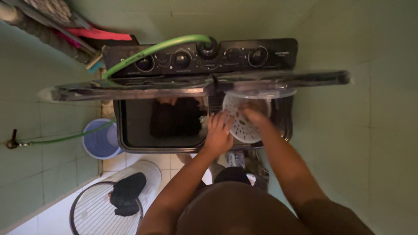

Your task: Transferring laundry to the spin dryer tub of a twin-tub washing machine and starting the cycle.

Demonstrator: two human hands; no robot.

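Observation:
I look straight down on a black twin-tub washing machine point(130, 143) with both lids raised. My left hand point(217, 132) and my right hand point(257, 116) both rest on a white perforated round cover point(244, 128) over the right tub. The left hand's fingers spread on the cover's left edge. The right hand lies on its upper middle. Dark laundry point(176, 117) fills the left tub. The control panel point(200, 56) with round knobs runs along the back.
A green hose point(152, 50) curves over the panel and down the left wall. A blue bucket point(101, 140) stands left of the machine. A white laundry basket point(98, 209) with a dark cloth point(127, 193) is at lower left. Green tiled walls enclose the space.

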